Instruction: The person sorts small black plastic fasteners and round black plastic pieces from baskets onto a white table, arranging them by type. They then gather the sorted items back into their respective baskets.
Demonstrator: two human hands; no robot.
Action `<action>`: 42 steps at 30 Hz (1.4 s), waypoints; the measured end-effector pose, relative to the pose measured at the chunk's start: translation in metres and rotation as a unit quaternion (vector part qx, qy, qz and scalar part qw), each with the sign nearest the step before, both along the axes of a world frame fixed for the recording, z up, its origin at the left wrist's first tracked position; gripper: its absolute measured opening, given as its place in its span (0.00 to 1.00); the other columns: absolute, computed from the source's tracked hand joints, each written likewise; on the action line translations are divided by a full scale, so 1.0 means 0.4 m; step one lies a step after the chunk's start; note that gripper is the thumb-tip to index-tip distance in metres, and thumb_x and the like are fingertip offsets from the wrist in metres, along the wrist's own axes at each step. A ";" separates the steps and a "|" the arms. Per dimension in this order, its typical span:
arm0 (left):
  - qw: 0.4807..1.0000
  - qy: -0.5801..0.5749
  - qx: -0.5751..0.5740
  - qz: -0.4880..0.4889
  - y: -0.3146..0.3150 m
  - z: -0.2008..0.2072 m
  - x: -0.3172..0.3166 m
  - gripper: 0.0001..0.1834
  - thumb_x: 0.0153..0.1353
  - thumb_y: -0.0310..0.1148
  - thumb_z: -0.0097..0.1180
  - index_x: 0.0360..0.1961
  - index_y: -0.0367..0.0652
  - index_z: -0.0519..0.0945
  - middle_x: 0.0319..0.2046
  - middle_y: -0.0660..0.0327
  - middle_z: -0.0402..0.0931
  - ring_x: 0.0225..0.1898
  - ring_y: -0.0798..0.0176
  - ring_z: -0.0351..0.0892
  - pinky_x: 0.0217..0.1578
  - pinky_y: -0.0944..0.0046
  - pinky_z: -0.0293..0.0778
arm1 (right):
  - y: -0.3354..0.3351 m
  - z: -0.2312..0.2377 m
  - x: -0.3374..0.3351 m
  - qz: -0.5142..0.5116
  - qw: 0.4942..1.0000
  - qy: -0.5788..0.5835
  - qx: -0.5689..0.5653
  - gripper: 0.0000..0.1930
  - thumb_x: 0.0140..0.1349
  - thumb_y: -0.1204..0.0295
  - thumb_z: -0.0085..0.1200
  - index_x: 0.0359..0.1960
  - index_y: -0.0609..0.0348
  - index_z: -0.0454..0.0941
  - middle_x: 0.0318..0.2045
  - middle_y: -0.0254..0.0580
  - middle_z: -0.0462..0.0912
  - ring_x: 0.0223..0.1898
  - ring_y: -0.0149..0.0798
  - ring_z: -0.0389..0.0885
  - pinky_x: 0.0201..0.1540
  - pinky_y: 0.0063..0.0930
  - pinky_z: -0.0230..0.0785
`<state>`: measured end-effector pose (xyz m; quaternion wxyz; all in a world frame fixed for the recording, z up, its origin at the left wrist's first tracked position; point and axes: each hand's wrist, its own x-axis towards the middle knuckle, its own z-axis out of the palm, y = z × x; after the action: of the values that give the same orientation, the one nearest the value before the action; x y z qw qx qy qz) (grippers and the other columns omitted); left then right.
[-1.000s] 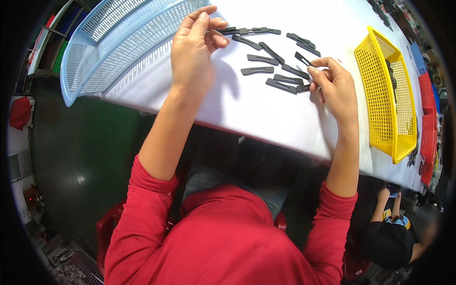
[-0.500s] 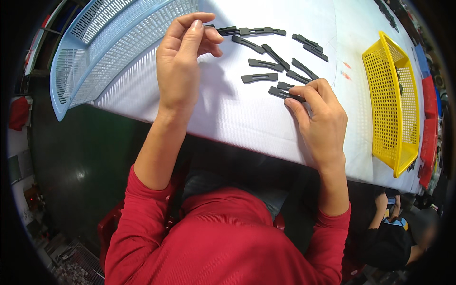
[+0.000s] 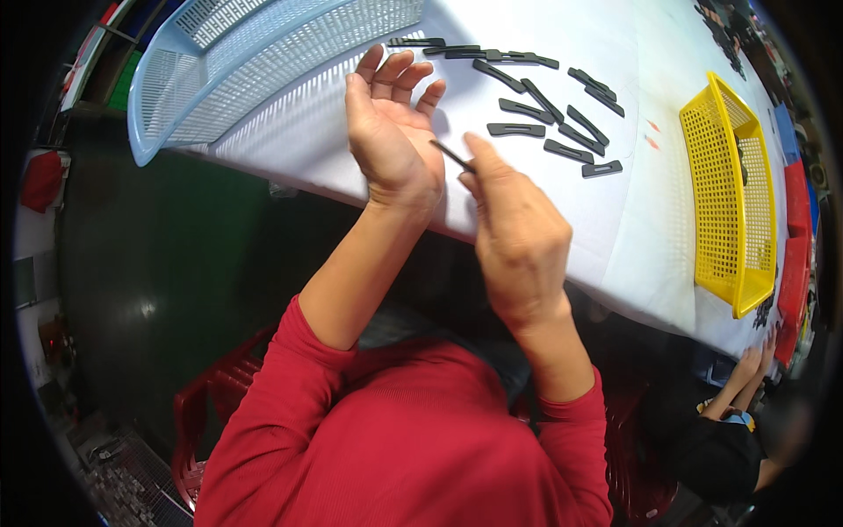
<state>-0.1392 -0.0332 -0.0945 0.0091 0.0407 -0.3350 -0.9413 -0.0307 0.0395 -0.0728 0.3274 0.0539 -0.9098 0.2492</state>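
1. Over the camera feed I look down on a white-covered table [image 3: 659,228] with the person's two bare hands at its near edge.
2. The left hand [image 3: 397,145] is turned palm up, its fingers spread and slightly curled; I see nothing in its grasp.
3. The right hand [image 3: 525,237], a little blurred, pinches one thin black clip [image 3: 453,157], probably a hair clip, between thumb and index finger.
4. That clip points up and left, its far tip right beside the heel of the left palm; I cannot tell whether the two touch.
5. More flat black slotted clips [image 3: 543,102] lie scattered beyond the hands, some singly, others touching or overlapping.
6. A pale blue slotted basket [image 3: 290,57] stands at the left, and a yellow mesh basket [image 3: 713,198] at the right with something dark inside that I cannot identify.
7. At the lower right, a co-worker's hands [image 3: 755,360] are near the table's edge.
8. I judge the step in hand to be presenting a single clip to the open palm. The next move, as I read it, calls for a steady pinch and the left fingers closing round the clip.
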 end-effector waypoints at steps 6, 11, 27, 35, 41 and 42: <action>0.998 -0.031 0.047 0.009 -0.005 -0.002 -0.005 0.19 0.70 0.43 0.33 0.50 0.41 0.68 0.47 0.56 0.70 0.52 0.56 0.70 0.53 0.46 0.68 | -0.074 -0.016 0.043 0.002 0.999 -0.027 0.035 0.21 0.49 0.82 0.50 0.48 0.74 0.76 0.27 0.43 0.72 0.25 0.39 0.72 0.27 0.28 0.69; 0.998 -0.027 0.056 0.019 -0.004 -0.010 -0.008 0.19 0.69 0.44 0.33 0.50 0.41 0.66 0.47 0.54 0.68 0.54 0.54 0.69 0.53 0.44 0.68 | -0.085 -0.032 0.066 -0.017 0.996 -0.016 0.083 0.21 0.49 0.81 0.51 0.47 0.76 0.75 0.26 0.42 0.71 0.27 0.38 0.72 0.26 0.26 0.69; 0.998 -0.002 0.054 0.018 -0.005 -0.016 -0.001 0.24 0.71 0.47 0.29 0.54 0.38 0.62 0.53 0.49 0.63 0.59 0.50 0.65 0.58 0.40 0.65 | -0.070 -0.045 0.053 -0.008 0.997 -0.017 0.081 0.19 0.50 0.79 0.52 0.46 0.74 0.75 0.27 0.41 0.72 0.28 0.36 0.74 0.25 0.25 0.71; 0.998 -0.001 0.061 0.015 -0.010 -0.007 0.007 0.24 0.71 0.48 0.28 0.55 0.38 0.60 0.54 0.49 0.62 0.60 0.49 0.64 0.59 0.39 0.63 | -0.068 -0.042 0.057 0.009 0.997 -0.025 0.074 0.18 0.51 0.79 0.52 0.46 0.74 0.75 0.28 0.41 0.72 0.30 0.36 0.75 0.26 0.26 0.72; 0.997 -0.006 0.070 0.016 -0.011 -0.009 0.005 0.25 0.71 0.48 0.28 0.55 0.38 0.61 0.54 0.49 0.62 0.60 0.49 0.64 0.60 0.38 0.63 | -0.059 -0.045 0.069 0.012 0.996 -0.018 0.091 0.18 0.50 0.79 0.52 0.45 0.74 0.76 0.28 0.41 0.72 0.30 0.36 0.75 0.27 0.24 0.72; 0.997 -0.009 0.069 0.018 -0.011 -0.009 0.004 0.25 0.71 0.48 0.28 0.55 0.38 0.61 0.54 0.49 0.63 0.60 0.49 0.64 0.60 0.38 0.63 | -0.059 -0.039 0.060 0.012 0.995 -0.022 0.095 0.18 0.50 0.79 0.52 0.44 0.74 0.76 0.28 0.40 0.72 0.30 0.36 0.75 0.27 0.24 0.72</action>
<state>-0.1377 -0.0377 -0.0982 0.0207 0.0554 -0.2685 -0.9615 -0.0068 0.0159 -0.0883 0.2975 0.0903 -0.9356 0.1672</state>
